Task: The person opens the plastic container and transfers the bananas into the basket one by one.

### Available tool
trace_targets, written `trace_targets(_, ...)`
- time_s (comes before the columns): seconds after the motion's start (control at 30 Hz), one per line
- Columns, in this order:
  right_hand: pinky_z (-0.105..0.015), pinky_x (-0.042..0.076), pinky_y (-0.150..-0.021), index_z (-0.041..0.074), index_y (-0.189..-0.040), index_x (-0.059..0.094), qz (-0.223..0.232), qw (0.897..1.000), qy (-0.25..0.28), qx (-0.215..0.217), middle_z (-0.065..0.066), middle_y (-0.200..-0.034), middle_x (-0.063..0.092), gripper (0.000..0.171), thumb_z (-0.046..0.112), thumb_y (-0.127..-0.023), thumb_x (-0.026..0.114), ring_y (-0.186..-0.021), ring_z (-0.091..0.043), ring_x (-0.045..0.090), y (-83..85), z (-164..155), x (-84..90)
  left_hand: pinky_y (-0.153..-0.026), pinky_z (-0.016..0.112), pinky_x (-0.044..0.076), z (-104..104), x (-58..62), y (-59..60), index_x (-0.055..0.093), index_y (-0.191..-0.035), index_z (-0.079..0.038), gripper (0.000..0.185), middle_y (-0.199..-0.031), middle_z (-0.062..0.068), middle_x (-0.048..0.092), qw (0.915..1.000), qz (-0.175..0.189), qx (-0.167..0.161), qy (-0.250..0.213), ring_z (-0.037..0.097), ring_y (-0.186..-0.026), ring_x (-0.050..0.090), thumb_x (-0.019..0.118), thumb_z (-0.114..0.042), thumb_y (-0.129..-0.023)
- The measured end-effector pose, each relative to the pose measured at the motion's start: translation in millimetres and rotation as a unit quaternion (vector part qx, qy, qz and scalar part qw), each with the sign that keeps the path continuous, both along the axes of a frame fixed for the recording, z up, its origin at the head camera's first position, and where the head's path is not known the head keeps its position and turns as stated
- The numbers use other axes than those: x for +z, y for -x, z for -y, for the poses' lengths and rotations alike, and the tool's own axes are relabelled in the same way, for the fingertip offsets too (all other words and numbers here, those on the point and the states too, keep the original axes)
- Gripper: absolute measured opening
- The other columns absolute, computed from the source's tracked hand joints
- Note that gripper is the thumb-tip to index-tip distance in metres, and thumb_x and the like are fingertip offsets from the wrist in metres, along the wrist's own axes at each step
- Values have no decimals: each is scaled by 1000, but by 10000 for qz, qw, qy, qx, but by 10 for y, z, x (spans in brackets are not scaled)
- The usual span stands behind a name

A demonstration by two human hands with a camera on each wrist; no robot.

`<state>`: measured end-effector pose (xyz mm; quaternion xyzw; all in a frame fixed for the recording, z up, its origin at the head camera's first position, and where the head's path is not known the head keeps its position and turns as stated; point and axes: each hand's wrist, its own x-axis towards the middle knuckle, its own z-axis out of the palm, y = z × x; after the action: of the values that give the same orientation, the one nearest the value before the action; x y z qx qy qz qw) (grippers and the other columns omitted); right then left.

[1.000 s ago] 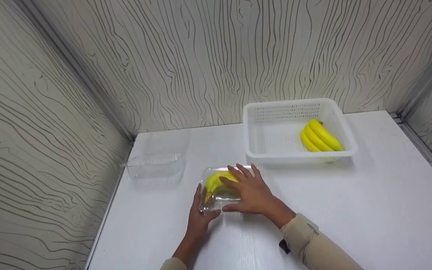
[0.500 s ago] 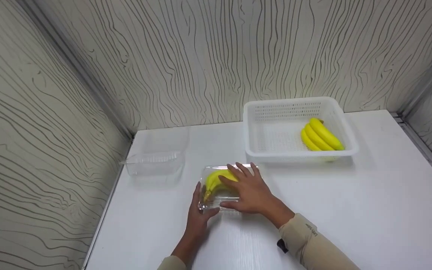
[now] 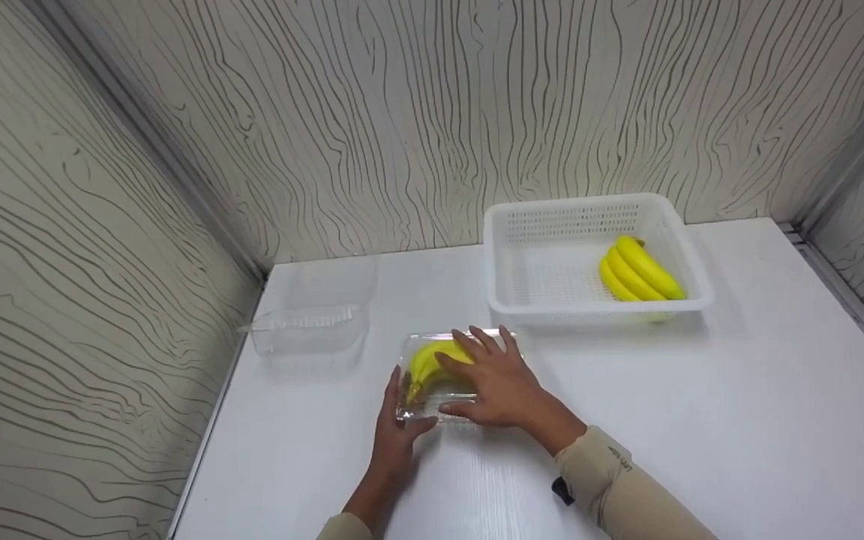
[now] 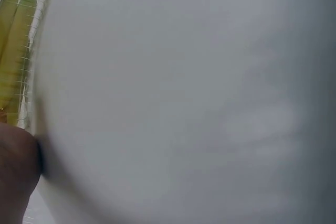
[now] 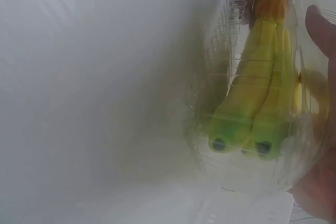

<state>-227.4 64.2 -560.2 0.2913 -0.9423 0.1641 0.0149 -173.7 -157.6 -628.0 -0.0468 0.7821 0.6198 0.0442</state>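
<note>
1. i see the clear plastic container lying on the white table, a little toward seven o'clock of the table's centre, with a bunch of bananas inside it.
2. the right hand lies flat on the container's lid, fingers spread and nearly straight, pressing down; its thumb runs along the near edge.
3. the left hand sits at the container's seven o'clock corner, fingers up against the left end wall and thumb against the near edge; i cannot tell how firmly it grips.
4. in the right wrist view the bananas show through the ribbed clear wall, green at the tips, with fingertips on the plastic.
5. the left wrist view is mostly blurred white table; the container edge shows at ten o'clock.
6. a white perforated basket stands at two o'clock of the container, well apart, holding a second bunch.
7. an empty clear container sits at ten o'clock, lid open, near the wall corner.
</note>
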Motion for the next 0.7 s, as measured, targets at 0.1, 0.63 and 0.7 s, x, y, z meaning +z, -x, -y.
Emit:
trace_targets(0.1,-75,15,-130,37,-159,51,25,10000,4,8,-9,-175,38,81,82,-91,56,-163,-40,31,6,5,5,-131,68,25,5,-5,9,16,-172,-34,108,-181,5,21,10000,3,16,-23,40,-168,19,75,-24,-83)
trace_targets(0.63,-78,19,-127,36,-155,56,-49,9998,120,126,-11,-173,41,77,79,-92,58,-161,-43,35,25,7,25,-133,70,16,-3,10,18,16,-172,-31,108,-182,6,18,9999,-14,60,-90,41,-169,14,75,-18,-83)
trace_targets(0.7,-78,19,-126,36,-155,57,-67,9998,119,126,-12,-172,42,76,78,-92,58,-160,-44,36,26,7,20,-133,70,16,-4,10,19,17,-172,-31,108,-182,6,18,9999,-26,60,-96,41,-169,13,75,-18,-82)
